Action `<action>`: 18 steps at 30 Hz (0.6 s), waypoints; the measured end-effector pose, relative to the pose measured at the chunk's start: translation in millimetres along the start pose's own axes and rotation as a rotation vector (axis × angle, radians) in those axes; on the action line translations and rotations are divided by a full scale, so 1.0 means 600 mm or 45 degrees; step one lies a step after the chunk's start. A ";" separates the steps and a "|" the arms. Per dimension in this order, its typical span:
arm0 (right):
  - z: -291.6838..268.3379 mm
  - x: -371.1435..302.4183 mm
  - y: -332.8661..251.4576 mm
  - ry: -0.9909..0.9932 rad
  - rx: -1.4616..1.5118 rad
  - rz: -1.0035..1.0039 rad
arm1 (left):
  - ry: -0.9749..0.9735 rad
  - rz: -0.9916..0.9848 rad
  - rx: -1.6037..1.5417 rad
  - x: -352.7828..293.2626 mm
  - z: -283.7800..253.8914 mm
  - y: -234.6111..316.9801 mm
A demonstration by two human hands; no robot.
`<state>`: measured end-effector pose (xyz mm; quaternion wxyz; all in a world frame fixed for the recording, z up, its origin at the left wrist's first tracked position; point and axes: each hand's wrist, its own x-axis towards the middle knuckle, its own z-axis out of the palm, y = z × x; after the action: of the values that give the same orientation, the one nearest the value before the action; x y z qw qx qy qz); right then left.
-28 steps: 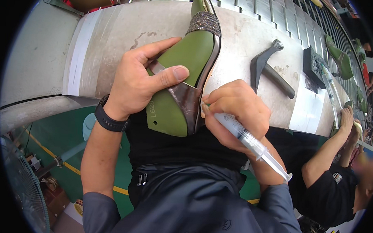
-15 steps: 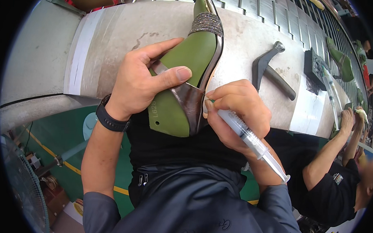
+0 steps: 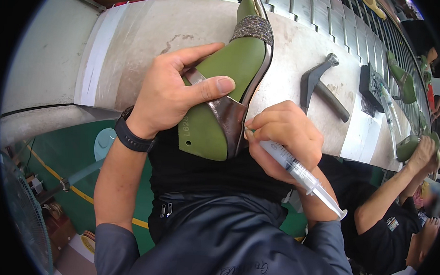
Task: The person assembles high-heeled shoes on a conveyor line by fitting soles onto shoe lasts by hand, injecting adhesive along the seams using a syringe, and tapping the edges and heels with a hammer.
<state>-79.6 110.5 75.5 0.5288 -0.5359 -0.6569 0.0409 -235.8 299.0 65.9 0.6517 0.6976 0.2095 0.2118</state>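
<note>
A green shoe last [image 3: 237,65] lies on its side at the table's near edge, fitted with a dark metallic sandal upper [image 3: 229,116] and a glittery band [image 3: 253,29] near the toe. Around the last's heel part, my left hand [image 3: 183,90] is closed, thumb across the top and fingers behind. My right hand [image 3: 290,135] pinches the front of a clear plastic syringe [image 3: 296,169], its plunger pointing down toward my forearm. The syringe's tip is beside the upper's sole edge; my fingers partly cover it, so I cannot tell whether it touches.
To the right lie a hammer [image 3: 323,88] and a dark block [image 3: 371,87] with more syringes [image 3: 389,114] beside it. Behind the table runs a slatted metal conveyor [image 3: 326,20] carrying another green last [image 3: 401,78]. A co-worker [image 3: 381,230] handles a last at right. A fan [image 3: 21,218] stands lower left.
The shoe last has shifted slightly right in my left hand. My right hand and the syringe have moved a little right and down. The co-worker's hands have turned a green last into view.
</note>
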 end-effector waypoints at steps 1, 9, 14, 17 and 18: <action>0.000 0.001 0.001 0.013 -0.006 0.011 | 0.001 -0.004 -0.011 0.000 0.000 -0.001; 0.000 0.002 -0.007 -0.005 -0.034 0.014 | 0.014 0.006 0.028 0.000 0.001 0.003; -0.001 0.004 -0.006 -0.051 -0.035 0.024 | 0.021 0.004 0.030 0.000 0.000 -0.001; 0.002 0.006 -0.002 0.020 -0.047 0.025 | 0.025 0.021 0.016 0.001 0.000 0.003; 0.002 0.006 -0.003 0.004 -0.072 0.023 | 0.011 0.004 0.023 0.002 -0.001 0.005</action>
<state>-80.9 112.9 78.3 0.5139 -0.5568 -0.6521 0.0263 -235.2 299.8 69.0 0.6439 0.7029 0.2132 0.2141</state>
